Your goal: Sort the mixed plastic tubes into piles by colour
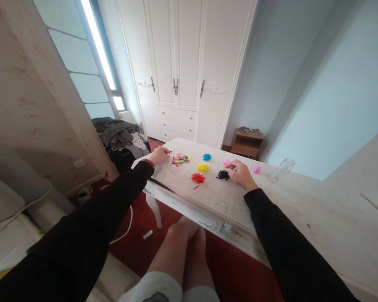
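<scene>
My left hand is at the far left of the white table, beside a pile of mixed-colour small strips. Its fingertips are pinched on a small dark strip. Over on the right, my right hand is closed in a pinch beside a pile of black strips; what its fingers hold, if anything, I cannot make out. Behind its fingertips a pink pile is partly hidden. Between the hands lie blue, yellow and red strips, in separate piles.
A round pink thing and a clear container stand right of my right hand. One loose red strip lies near the front edge. Beyond the table are a white wardrobe, a small wooden cabinet and heaped clothes.
</scene>
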A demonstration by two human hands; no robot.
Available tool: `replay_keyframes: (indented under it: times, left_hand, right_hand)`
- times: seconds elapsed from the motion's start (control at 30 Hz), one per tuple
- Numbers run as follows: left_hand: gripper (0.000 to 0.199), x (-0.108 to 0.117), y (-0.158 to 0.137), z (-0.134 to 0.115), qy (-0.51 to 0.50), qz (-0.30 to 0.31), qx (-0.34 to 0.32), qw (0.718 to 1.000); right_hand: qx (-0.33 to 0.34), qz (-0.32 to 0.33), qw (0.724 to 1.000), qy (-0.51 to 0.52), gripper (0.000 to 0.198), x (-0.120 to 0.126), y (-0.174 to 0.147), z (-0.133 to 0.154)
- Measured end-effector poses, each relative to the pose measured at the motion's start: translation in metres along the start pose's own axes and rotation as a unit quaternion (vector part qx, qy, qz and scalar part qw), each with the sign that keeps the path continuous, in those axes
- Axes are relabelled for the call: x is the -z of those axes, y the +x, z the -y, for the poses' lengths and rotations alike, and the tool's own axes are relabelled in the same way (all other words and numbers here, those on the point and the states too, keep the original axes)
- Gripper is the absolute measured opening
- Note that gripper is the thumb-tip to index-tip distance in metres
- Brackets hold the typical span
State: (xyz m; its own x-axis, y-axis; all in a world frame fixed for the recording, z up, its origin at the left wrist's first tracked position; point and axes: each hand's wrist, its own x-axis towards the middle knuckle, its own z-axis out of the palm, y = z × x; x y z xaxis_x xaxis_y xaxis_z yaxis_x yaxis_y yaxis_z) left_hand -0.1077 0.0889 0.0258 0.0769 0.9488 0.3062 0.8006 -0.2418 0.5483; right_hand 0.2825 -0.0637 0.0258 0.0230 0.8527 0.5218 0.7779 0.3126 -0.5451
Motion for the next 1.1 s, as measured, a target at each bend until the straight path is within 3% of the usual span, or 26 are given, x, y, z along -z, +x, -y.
replay_keyframes:
  times: [0.4,1.1]
  left_hand:
    - [0.013,-0.007,-0.003,0.002,-0.018,0.015,-0.024,0.999]
    - [0.028,-0.008,-0.006,0.005,-0.04,0.064,-0.123,0.99]
  right_hand:
    - [0.012,0.015,1.0,-0.008,0.019,0.0,0.001,0.0]
    - [0.015,0.051,0.998,-0.027,0.018,-0.001,-0.001,0.001]
